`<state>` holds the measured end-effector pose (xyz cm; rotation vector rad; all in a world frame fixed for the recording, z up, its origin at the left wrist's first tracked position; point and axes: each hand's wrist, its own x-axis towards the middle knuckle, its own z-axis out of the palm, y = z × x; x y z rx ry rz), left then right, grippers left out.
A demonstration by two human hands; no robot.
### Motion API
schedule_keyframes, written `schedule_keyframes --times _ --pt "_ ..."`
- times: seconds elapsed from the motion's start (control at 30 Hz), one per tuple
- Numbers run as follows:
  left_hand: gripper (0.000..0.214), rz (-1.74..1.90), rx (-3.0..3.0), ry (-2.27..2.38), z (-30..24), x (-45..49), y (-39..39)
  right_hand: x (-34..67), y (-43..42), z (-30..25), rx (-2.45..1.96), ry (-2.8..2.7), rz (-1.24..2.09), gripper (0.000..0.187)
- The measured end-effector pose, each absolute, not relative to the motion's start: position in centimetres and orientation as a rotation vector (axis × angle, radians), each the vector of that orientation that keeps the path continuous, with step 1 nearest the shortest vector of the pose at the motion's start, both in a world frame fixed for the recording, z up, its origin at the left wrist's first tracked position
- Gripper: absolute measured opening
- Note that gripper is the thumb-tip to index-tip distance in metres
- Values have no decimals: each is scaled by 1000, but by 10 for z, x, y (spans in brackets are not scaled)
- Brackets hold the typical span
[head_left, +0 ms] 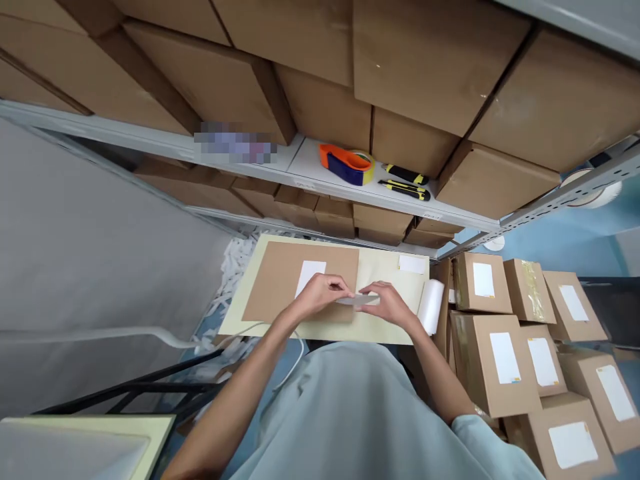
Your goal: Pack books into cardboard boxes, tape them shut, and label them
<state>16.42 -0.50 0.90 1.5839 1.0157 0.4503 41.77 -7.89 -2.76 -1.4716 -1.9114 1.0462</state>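
Note:
My left hand (323, 293) and my right hand (389, 303) meet over the table, pinching a thin pale label (364, 301) between them. Its face is tilted away, so I see it nearly edge-on. Beneath them lies a brown cardboard box (280, 283), flat on the cream tabletop (385, 267). On that box is a white label (311, 272), partly covered by my left hand. A roll of white labels (431, 305) rests near the table's right edge, beyond my right wrist. Another white label (412, 264) lies at the far right corner.
Labelled cartons (495, 360) are stacked on the right. Above the table, a shelf (310, 160) carries brown boxes, an orange and blue tape dispenser (345, 165) and yellow-black box cutters (406, 181). White paper strips (237, 257) pile up at left, near a pale cable (165, 335).

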Motion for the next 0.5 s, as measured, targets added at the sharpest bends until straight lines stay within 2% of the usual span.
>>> schedule_keyframes --times 0.07,0.2,0.33,0.4,0.5 --pt "37 457 1636 953 19 138 -5 383 -89 -13 -1495 -2002 1065 19" --pt "39 641 1589 1038 27 92 -7 328 -87 10 -1539 -2076 921 33" --pt "71 959 1277 1103 24 52 -17 280 -84 33 -1533 -1885 834 41" --pt "79 909 1169 1033 21 36 -29 256 -85 44 -1569 -1681 814 44" --pt "76 822 1103 987 19 14 -52 223 -87 57 -1630 -1403 780 43"
